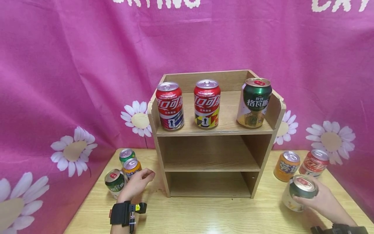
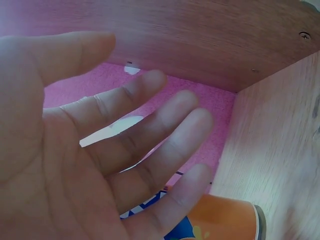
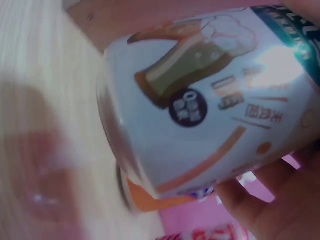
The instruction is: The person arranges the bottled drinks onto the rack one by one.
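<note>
My right hand (image 1: pixel 321 196) grips a green-and-white drink can (image 1: pixel 302 191) at the table's right side; its white lower half with a beer-mug picture fills the right wrist view (image 3: pixel 200 100). Just behind it stand an orange can (image 1: pixel 287 166) and a red cola can (image 1: pixel 314 162). On the left, my left hand (image 1: pixel 138 182) holds nothing, its fingers loosely bent in the left wrist view. Beside that hand are another orange can (image 1: pixel 132 167), a green-and-white can (image 1: pixel 115 182) and a green can (image 1: pixel 127 155), partly hidden behind the orange one.
A three-level wooden shelf (image 1: pixel 211 132) stands mid-table. On its top level are two red cola cans (image 1: pixel 170 105) (image 1: pixel 207 104) and a green-and-gold can (image 1: pixel 254 103). A pink curtain with daisies (image 1: pixel 96 65) hangs behind the wooden table (image 1: pixel 204 216).
</note>
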The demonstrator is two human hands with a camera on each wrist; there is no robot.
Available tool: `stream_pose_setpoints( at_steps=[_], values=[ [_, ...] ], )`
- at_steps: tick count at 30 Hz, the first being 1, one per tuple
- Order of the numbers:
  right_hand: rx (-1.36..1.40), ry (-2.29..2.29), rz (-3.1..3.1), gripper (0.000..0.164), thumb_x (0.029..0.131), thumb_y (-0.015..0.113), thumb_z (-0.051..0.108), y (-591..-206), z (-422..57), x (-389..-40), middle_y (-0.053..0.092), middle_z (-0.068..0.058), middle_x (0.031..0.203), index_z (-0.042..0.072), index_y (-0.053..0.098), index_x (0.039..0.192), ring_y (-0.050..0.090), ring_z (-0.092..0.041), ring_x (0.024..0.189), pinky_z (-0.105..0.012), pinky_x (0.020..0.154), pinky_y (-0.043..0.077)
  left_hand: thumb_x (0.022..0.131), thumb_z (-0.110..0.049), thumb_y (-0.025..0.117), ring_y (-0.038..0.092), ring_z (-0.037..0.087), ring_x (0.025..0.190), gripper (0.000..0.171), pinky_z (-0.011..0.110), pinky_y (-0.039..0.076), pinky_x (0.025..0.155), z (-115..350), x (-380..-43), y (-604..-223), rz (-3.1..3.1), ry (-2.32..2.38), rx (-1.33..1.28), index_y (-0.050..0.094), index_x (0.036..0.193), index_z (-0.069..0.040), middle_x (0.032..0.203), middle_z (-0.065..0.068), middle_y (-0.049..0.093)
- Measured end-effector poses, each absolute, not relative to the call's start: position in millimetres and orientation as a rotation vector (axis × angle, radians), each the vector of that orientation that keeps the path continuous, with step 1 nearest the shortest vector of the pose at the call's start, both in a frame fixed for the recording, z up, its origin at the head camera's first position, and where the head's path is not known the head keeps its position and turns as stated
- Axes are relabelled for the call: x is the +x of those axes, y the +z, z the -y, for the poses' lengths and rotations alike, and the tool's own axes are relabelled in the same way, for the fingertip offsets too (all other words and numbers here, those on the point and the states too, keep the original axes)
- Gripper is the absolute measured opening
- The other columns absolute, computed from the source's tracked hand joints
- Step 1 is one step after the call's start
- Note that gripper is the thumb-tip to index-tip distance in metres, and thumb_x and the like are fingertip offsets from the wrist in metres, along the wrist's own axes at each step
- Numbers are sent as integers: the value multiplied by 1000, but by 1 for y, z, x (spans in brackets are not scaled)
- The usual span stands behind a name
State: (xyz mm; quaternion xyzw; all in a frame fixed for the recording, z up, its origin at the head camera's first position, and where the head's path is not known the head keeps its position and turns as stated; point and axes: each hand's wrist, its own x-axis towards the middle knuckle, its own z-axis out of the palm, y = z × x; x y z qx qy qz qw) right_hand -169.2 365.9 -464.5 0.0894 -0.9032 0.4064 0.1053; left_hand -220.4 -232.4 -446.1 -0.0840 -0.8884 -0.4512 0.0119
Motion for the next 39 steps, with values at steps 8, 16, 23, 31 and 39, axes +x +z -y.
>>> stream_pose_setpoints(
  at_steps=[8, 16, 23, 31, 39],
  values=[
    [404, 1203, 2510, 71, 69, 79, -3, -446, -348, -157, 53, 29, 108, -6, 43, 130, 52, 10, 94, -11, 72, 44, 96, -23, 56, 60, 23, 98, 24, 43, 46, 86, 231, -222, -446, 2786, -1396, -276, 66, 106, -4, 104, 8, 66],
    [456, 1202, 2437, 74, 63, 81, -8, -433, -333, -147, 57, 24, 107, 0, 48, 129, 55, 7, 92, -10, 73, 44, 96, -22, 56, 60, 23, 97, 23, 44, 46, 86, 229, -222, -443, 2804, -1388, -244, 66, 107, -4, 103, 7, 66],
    [543, 1239, 2416, 71, 61, 79, -12, -430, -325, -143, 61, 17, 105, -3, 50, 124, 57, 3, 92, -12, 74, 45, 96, -23, 56, 59, 26, 101, 24, 46, 46, 87, 228, -221, -443, 2803, -1401, -285, 65, 108, -3, 105, 8, 66],
    [568, 1229, 2410, 73, 60, 81, -10, -424, -311, -147, 59, 18, 106, -3, 48, 125, 57, 2, 92, -14, 74, 46, 96, -20, 56, 59, 26, 101, 22, 46, 46, 88, 228, -222, -445, 2794, -1397, -328, 65, 106, -2, 104, 9, 66],
    [671, 1171, 2394, 71, 59, 84, -4, -397, -281, -158, 59, 17, 108, -4, 51, 122, 57, 2, 95, -14, 77, 45, 96, -20, 56, 60, 24, 97, 22, 42, 47, 84, 228, -223, -446, 2798, -1384, -334, 65, 105, -2, 103, 10, 66]
  ],
)
